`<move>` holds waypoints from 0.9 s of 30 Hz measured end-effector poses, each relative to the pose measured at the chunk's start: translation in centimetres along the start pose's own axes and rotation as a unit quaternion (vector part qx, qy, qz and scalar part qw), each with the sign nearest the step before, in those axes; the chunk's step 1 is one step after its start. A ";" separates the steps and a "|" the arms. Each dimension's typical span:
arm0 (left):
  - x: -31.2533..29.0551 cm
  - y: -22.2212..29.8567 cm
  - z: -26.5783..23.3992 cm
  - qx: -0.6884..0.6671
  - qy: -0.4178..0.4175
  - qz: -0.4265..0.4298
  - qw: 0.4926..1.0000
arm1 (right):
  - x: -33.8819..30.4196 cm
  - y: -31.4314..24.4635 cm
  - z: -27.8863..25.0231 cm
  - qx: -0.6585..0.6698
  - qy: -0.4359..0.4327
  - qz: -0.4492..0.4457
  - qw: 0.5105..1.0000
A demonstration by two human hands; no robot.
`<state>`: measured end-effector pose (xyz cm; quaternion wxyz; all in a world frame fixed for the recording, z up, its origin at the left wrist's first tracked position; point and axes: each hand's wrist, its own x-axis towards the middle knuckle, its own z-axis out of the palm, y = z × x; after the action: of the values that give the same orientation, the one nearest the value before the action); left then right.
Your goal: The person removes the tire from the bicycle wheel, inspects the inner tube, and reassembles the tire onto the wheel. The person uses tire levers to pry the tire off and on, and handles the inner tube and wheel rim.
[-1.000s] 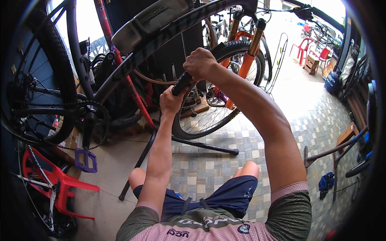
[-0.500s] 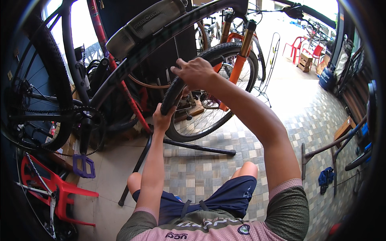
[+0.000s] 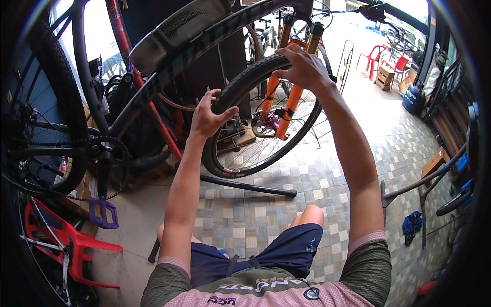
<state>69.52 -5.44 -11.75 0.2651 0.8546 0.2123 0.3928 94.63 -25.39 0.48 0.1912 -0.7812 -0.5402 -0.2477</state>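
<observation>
The bicycle's front wheel, with a knobby black tyre (image 3: 242,82), stands before me in an orange suspension fork (image 3: 292,105). Beside the tyre's near left edge, my left hand (image 3: 207,116) is open, fingers up and thumb apart. My right hand (image 3: 306,70) spreads over the top of the tyre close to the fork, thumb and fingers apart; whether it touches the rubber is hard to tell. Above runs the dark bicycle frame (image 3: 215,43), carrying a greyish bottle (image 3: 179,30). A purple pedal (image 3: 104,212) hangs from the crank at left.
A black stand leg (image 3: 245,185) crosses the tiled floor below the wheel. On the lower left a red plastic chair (image 3: 76,245) lies tipped over. Farther off are another red chair (image 3: 371,60), a wooden crate (image 3: 384,77) and a blue gas cylinder (image 3: 413,97).
Both hands have let go of the tyre's near side. My left hand has risen and opened; my right has moved right and up toward the fork. The wheel and fork have turned slightly.
</observation>
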 end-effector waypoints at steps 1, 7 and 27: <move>0.7 0.3 0.3 0.025 -0.002 0.001 1.000 | 0.2 -0.3 0.2 -0.003 -0.006 -0.006 1.000; 2.1 1.4 1.4 0.125 0.002 0.001 0.992 | 0.6 -0.9 1.4 -0.038 -0.037 -0.046 0.998; -4.1 -7.2 1.9 0.028 0.058 -0.016 0.998 | 4.1 1.3 2.3 -0.075 -0.088 -0.014 0.993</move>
<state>67.40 -2.82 -19.53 0.2342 0.8344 0.2515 0.4309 97.49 -21.44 1.04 0.0804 -0.8042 -0.5461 -0.2205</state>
